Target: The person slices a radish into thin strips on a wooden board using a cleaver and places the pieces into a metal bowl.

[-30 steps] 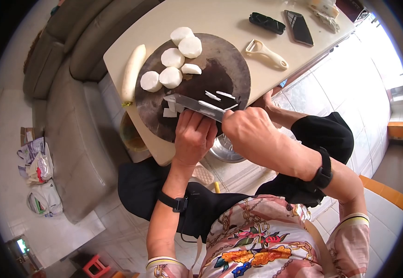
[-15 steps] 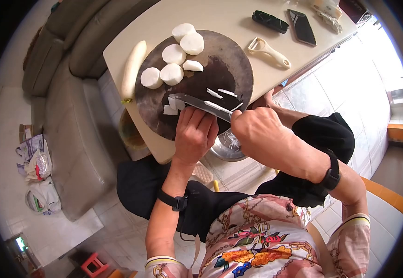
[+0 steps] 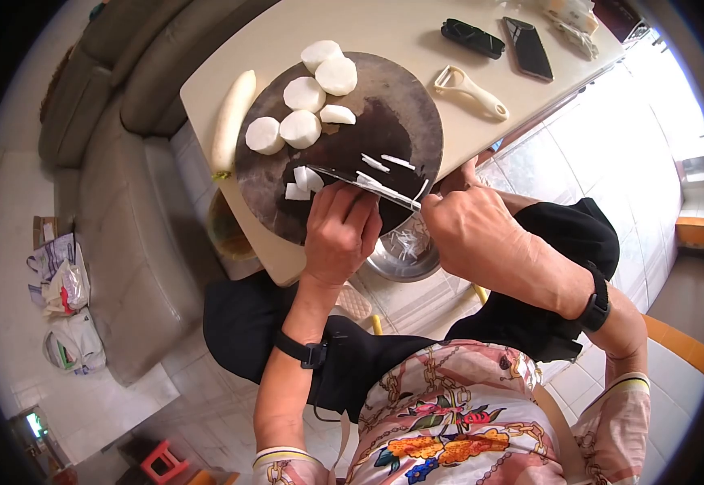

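On a round dark chopping board [image 3: 404, 85], my right hand [image 3: 473, 234] grips the handle of a knife [image 3: 340, 175]. Its blade lies across the near part of the board, edge-on to my view. Beside the blade, my left hand [image 3: 340, 230] presses curled fingers on a piece of white radish, mostly hidden beneath them. Cut white radish strips [image 3: 374, 163] lie just beyond the blade, and some lie along it. Small radish chunks [image 3: 297, 191] sit left of my fingertips. Several thick radish rounds [image 3: 303, 95] stand farther back on the board.
A whole white radish [image 3: 234, 121] lies left of the board on the table [image 3: 404, 28]. To the right are a peeler [image 3: 471, 93], a phone [image 3: 528, 48] and a black case [image 3: 471, 38]. Below the table edge stands a metal bowl [image 3: 404, 250] holding radish strips.
My right hand has moved slightly right and back toward my body, drawing the knife with it. The blade now shows more edge-on. My left hand stays almost still.
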The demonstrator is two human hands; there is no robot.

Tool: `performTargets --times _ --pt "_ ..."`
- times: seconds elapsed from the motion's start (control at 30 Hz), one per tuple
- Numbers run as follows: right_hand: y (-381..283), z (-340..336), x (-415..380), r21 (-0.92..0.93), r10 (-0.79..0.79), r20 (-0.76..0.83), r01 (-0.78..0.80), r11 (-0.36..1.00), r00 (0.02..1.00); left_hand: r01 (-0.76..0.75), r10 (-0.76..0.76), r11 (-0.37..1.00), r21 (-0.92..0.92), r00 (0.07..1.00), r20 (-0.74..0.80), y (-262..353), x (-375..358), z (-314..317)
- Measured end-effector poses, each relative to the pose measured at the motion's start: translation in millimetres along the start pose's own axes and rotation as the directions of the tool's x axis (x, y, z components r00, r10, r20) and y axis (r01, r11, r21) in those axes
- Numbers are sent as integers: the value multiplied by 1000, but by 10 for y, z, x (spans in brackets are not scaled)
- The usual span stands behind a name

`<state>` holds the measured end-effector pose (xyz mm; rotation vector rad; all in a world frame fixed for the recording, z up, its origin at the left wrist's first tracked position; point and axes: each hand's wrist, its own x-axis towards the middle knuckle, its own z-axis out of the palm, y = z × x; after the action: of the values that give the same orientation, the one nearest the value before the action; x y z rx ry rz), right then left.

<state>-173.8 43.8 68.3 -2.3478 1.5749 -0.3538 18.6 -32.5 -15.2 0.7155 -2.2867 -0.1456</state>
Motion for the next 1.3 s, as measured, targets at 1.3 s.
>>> performTargets --times 1.3 --pt "-35 109 110 94 127 -83 -119 988 988 -34 36 999 29 997 -68 -5 -58 15"
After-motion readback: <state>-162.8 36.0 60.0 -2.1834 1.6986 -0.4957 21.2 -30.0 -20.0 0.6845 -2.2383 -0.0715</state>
